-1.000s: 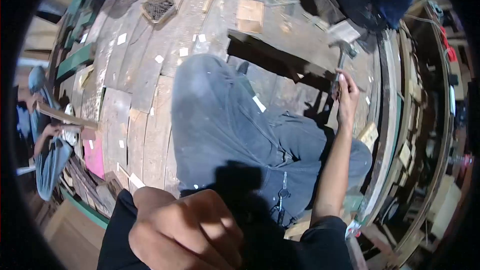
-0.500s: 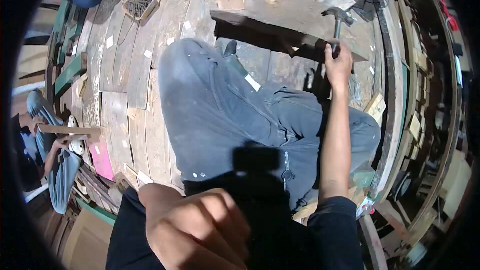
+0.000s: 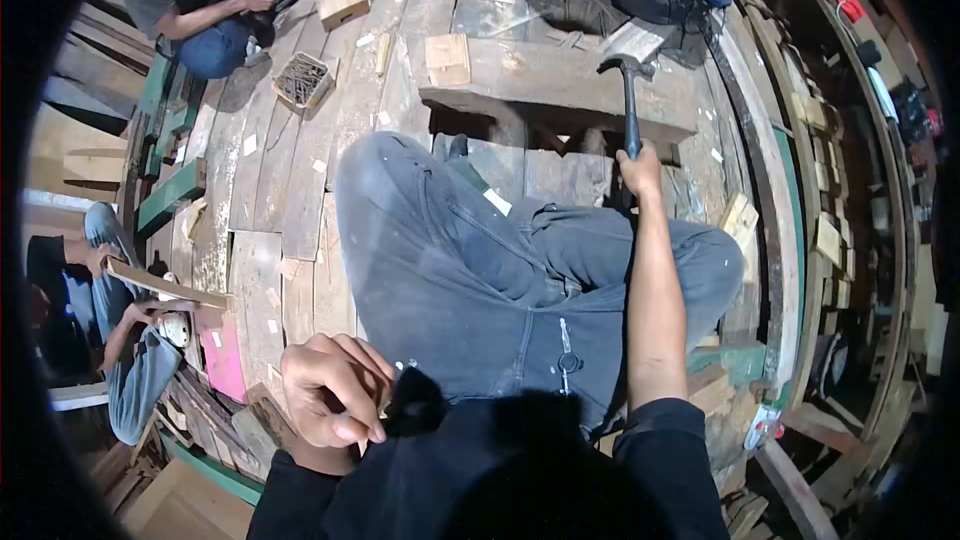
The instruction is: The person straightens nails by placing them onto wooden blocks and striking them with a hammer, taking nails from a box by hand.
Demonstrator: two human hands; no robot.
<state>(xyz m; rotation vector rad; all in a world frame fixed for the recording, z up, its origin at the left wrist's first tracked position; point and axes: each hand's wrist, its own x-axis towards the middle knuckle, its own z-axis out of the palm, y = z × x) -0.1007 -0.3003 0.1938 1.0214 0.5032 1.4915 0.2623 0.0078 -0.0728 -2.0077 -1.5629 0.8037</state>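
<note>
My right hand (image 3: 642,172), on an outstretched arm, is wrapped round the lower end of the dark handle of a claw hammer (image 3: 631,110). The hammer's head lies over a thick wooden beam (image 3: 560,105). At the lower left, my left hand (image 3: 335,390) is closed in a pinch close to my body. Something tiny may sit at its fingertips, but I cannot make it out. A small square wooden piece (image 3: 447,58) rests on the beam's left end. My crossed legs in grey trousers (image 3: 450,240) lie between my hands and the beam.
A basket of nails (image 3: 303,80) stands on the plank floor (image 3: 255,270). At the top left a person (image 3: 215,10) works on a wooden block (image 3: 342,2) with a tool. Another person at the left holds a curved wooden piece (image 3: 165,283). Wooden racks (image 3: 830,200) line the right.
My left hand has turned and drawn back, so its pinched fingers now show. More of the hammer's handle is visible. The view has shifted, bringing the person at the top left further into sight.
</note>
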